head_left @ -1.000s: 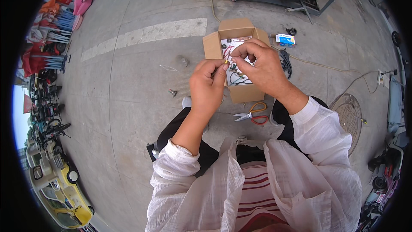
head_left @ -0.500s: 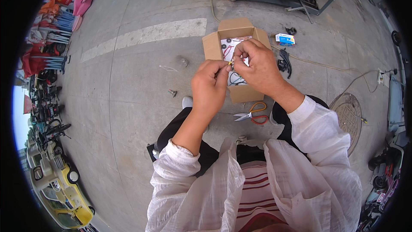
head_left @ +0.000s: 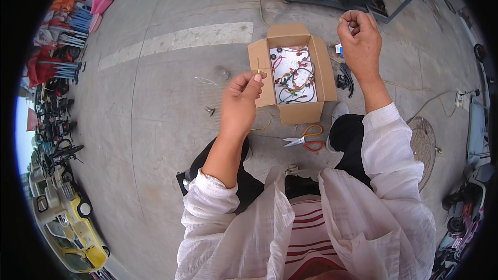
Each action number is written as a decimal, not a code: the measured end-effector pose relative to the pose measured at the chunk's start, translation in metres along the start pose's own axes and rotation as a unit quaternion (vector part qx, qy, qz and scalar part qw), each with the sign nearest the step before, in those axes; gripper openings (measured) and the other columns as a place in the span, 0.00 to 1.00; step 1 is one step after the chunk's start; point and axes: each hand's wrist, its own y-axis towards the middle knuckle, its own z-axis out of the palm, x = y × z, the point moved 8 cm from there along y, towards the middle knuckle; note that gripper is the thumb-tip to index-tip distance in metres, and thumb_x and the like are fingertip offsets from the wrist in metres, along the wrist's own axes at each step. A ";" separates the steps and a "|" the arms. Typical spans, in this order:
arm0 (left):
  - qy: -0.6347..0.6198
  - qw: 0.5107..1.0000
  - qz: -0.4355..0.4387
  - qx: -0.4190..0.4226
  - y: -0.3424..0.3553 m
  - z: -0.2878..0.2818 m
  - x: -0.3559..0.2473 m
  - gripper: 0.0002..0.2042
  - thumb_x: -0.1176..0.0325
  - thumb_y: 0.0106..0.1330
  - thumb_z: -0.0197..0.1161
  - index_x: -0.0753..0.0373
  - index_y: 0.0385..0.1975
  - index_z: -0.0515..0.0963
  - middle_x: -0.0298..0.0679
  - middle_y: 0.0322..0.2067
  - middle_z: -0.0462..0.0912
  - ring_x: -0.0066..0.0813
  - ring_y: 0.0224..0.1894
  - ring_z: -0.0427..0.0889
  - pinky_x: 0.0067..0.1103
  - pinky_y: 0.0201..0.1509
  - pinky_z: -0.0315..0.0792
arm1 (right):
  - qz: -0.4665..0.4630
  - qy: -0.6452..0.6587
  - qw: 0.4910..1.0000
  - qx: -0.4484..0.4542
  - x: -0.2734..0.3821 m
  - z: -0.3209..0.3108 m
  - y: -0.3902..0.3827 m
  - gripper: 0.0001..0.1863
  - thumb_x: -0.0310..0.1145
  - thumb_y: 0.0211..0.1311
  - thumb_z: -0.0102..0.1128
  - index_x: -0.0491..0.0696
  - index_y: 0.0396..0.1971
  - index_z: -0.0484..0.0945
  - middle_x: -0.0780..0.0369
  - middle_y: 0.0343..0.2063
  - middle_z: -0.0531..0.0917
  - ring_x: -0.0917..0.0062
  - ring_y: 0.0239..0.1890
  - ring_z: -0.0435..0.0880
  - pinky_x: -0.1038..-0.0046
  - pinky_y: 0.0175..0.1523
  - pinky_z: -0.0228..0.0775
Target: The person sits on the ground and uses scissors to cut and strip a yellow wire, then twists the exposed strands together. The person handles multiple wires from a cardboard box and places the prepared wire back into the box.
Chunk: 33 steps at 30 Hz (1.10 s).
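Lying on the concrete floor [head_left: 171,124], a small metal fitting [head_left: 209,110] is left of your left hand [head_left: 238,102], whose thumb and forefinger pinch a yellow wire [head_left: 259,71], a thin strand rising from it, over the left flap of an open cardboard box [head_left: 301,114]; tangled wires [head_left: 296,80] lie inside on a white lining, and scissors [head_left: 310,136] with one orange and one red handle rest on your side of it. Right of the box are a black lever [head_left: 344,79] and your raised right hand [head_left: 363,44], fingers curled inward; you cannot tell whether they grip anything
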 end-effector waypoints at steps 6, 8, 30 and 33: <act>-0.242 0.956 -0.074 0.148 0.004 0.016 -0.006 0.10 0.66 0.75 0.57 0.66 0.42 0.80 0.38 0.38 0.84 0.23 0.35 0.78 0.20 0.41 0.72 | -0.071 0.171 0.940 0.286 0.068 0.043 -0.048 0.04 0.26 0.55 0.64 0.44 0.31 0.78 0.61 0.30 0.79 0.69 0.35 0.79 0.68 0.40 0.73; -0.227 0.955 -0.089 0.171 0.001 0.024 -0.003 0.10 0.66 0.75 0.57 0.66 0.42 0.80 0.39 0.40 0.84 0.23 0.34 0.78 0.20 0.40 0.73 | -0.056 0.211 0.921 0.321 0.074 0.050 -0.060 0.05 0.26 0.55 0.63 0.44 0.30 0.78 0.61 0.30 0.78 0.69 0.35 0.79 0.68 0.39 0.73; -0.094 0.950 -0.034 0.295 -0.012 0.041 -0.012 0.10 0.68 0.73 0.61 0.70 0.44 0.82 0.40 0.41 0.86 0.24 0.36 0.82 0.23 0.43 0.78 | 0.079 0.360 0.850 0.376 0.060 0.056 -0.071 0.03 0.20 0.60 0.60 0.42 0.31 0.76 0.62 0.39 0.82 0.81 0.43 0.82 0.74 0.51 0.77; -0.085 0.946 -0.029 0.311 -0.015 0.042 -0.014 0.10 0.68 0.73 0.61 0.69 0.44 0.82 0.39 0.40 0.86 0.24 0.36 0.82 0.23 0.44 0.78 | 0.096 0.365 0.828 0.414 0.062 0.057 -0.074 0.03 0.20 0.61 0.60 0.43 0.32 0.76 0.63 0.38 0.83 0.81 0.42 0.82 0.74 0.51 0.77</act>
